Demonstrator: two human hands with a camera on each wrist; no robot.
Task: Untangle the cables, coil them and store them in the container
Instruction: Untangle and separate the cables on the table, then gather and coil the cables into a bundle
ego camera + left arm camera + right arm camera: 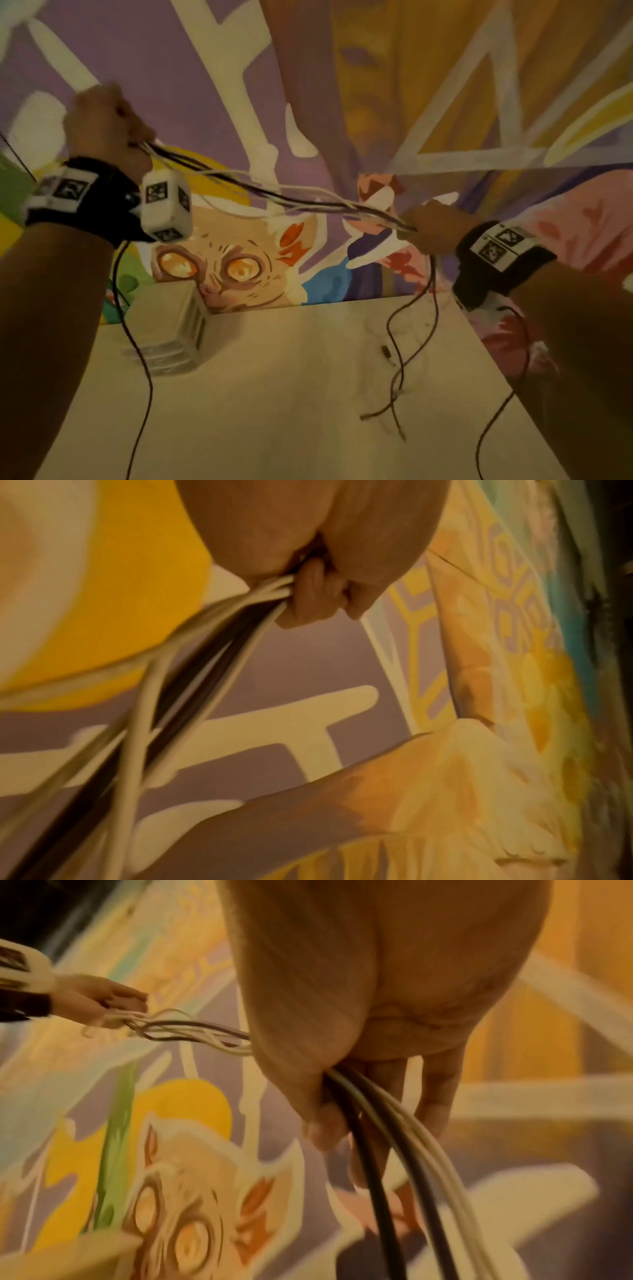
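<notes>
Cables [274,192] stretched taut between left hand [102,120], raised high, and right hand [435,228], lower, probably to straighten them before coiling. Both hands closed around the bundle. Loose ends hanging toward the counter [274,394]; container [168,329] at the back left, apart from both.

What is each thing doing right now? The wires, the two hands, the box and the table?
cables: white and dark ones bunched together, stretched in the air between both hands, loose ends hanging down to the table.
left hand: raised, fingers curled round one end of the bunch.
right hand: lower, gripping the other end.
container: on the table by the wall, no cables seen in it.
table: a few cable ends lie on it.
</notes>
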